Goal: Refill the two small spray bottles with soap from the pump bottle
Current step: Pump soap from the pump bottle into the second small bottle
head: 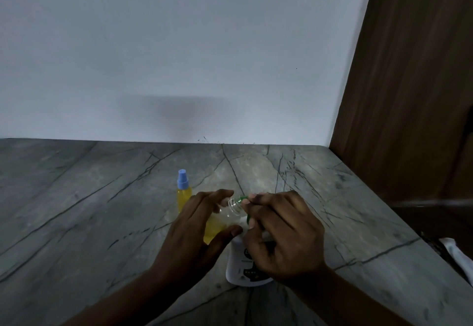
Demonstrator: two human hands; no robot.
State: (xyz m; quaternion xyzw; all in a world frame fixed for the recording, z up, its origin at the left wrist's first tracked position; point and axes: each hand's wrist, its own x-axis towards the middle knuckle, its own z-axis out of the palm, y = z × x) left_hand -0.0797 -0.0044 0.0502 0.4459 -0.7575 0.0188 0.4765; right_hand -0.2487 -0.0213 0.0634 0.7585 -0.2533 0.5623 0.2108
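Spray bottle with the blue cap stands upright at the left on the desk, capped, yellow liquid well up its body. From that, I'd call this one filled.

Moving right, the left grip is wrapped round the second spray bottle, fingers over the top and thumb underneath. It is held off the desk, tilted, with its bare threaded neck pointing up and to the right. There is some yellow in its lower part and no cap on it.

Right at that neck sits the green spout of the pump bottle, touching or just beside the rim. I cannot tell which. The right grip is closed over the pump head, fingertips curled down onto it. The white pump bottle stands on the desk beneath both hands.

So the step looks like pumping soap into the second bottle. To do it well:

- Keep the mouth directly under the spout tip, since that opening is narrow.
- Press slowly and straight down so the pump bottle doesn't rock.
- Ease the tilt back as the level rises, or soap will run out over the threads.

Far right, past the desk edge, lies something white, too dim to name.
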